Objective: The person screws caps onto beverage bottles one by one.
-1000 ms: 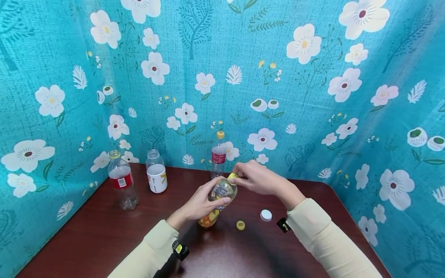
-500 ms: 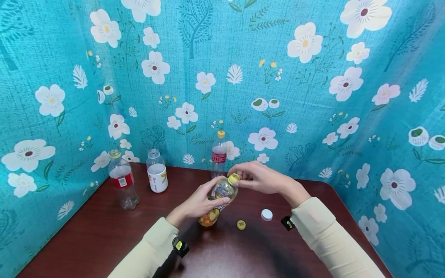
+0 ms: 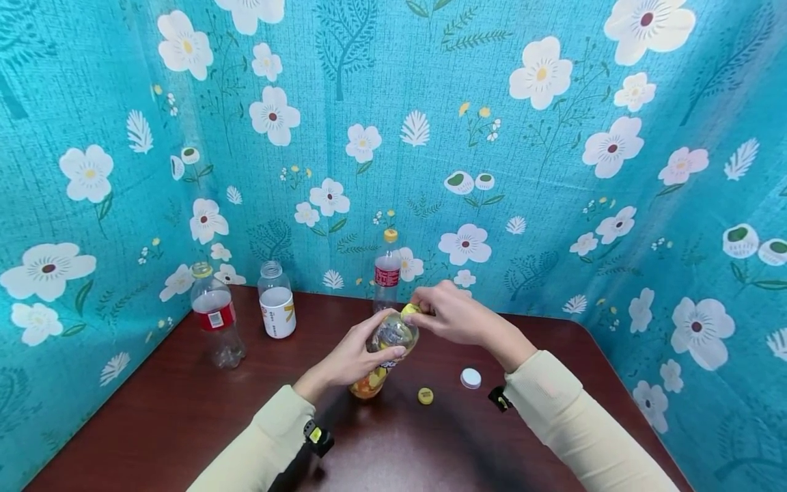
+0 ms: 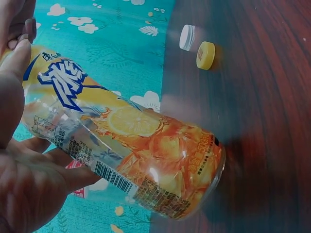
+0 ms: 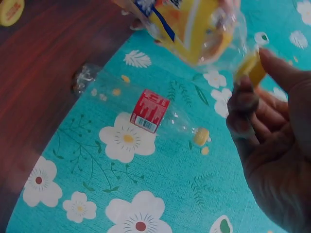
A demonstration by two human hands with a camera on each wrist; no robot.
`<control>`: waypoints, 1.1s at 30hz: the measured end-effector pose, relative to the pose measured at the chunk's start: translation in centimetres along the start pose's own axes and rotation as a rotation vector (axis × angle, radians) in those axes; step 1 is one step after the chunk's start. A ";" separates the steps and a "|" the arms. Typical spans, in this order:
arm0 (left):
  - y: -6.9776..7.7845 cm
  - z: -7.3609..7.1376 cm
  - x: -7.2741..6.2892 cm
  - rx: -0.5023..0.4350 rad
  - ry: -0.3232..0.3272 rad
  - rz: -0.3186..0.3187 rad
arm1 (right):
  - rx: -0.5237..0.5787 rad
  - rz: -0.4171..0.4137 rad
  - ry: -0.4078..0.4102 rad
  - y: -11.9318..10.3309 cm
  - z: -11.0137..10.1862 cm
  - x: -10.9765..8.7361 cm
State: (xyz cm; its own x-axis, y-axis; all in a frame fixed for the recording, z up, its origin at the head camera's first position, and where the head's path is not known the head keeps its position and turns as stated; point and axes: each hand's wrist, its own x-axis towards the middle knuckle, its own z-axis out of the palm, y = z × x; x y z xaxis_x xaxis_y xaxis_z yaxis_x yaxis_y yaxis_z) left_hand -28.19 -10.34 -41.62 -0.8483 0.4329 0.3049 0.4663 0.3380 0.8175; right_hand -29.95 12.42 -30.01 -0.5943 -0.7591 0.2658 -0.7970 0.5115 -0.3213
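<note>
Tabletop (image 3: pixel 203 437): two loose caps (image 3: pixel 471 378), three bottles (image 3: pixel 214 320), two hands (image 3: pixel 352 354) holding another bottle (image 4: pixel 141 150).

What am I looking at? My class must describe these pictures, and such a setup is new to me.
There's no machine: someone works bare-handed. The wide picture is taken from the head, the closer ones from the left and right wrists. The left grip holds a tilted, citrus-labelled bottle; the right grip pinches the yellow cap at its neck. The dark table bears an open red-labelled bottle, an open white-labelled bottle, a capped bottle, a yellow lid and a white lid.
</note>
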 end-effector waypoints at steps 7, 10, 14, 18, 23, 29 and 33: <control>-0.1 -0.2 -0.1 -0.011 -0.001 0.011 | 0.003 0.011 0.028 0.3 0.5 0.2; -0.1 -0.2 -0.1 -0.034 -0.028 0.015 | 0.084 -0.029 -0.017 1.0 0.2 -0.2; 0.0 -0.2 -0.1 -0.051 -0.067 0.009 | 0.160 -0.060 -0.090 1.4 -0.3 -0.9; 0.0 -0.2 -0.2 -0.057 -0.071 0.013 | 0.163 -0.080 -0.110 1.5 -0.4 -1.0; -0.1 -0.1 -0.2 -0.047 -0.043 0.029 | 0.094 -0.106 -0.058 1.1 -0.2 -0.7; 0.0 0.2 -0.1 0.001 0.030 0.039 | -0.053 -0.030 0.097 -0.1 0.8 -0.3; 0.1 0.1 -0.1 0.017 0.049 0.034 | -0.106 0.061 0.143 -0.6 1.3 -0.1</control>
State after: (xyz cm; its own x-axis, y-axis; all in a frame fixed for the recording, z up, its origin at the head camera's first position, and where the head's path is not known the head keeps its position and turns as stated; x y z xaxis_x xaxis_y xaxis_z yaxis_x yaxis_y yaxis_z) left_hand -28.05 -10.23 -41.63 -0.8429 0.4035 0.3561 0.4990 0.3384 0.7978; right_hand -29.35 11.66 -31.01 -0.6454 -0.6640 0.3775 -0.7612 0.6002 -0.2456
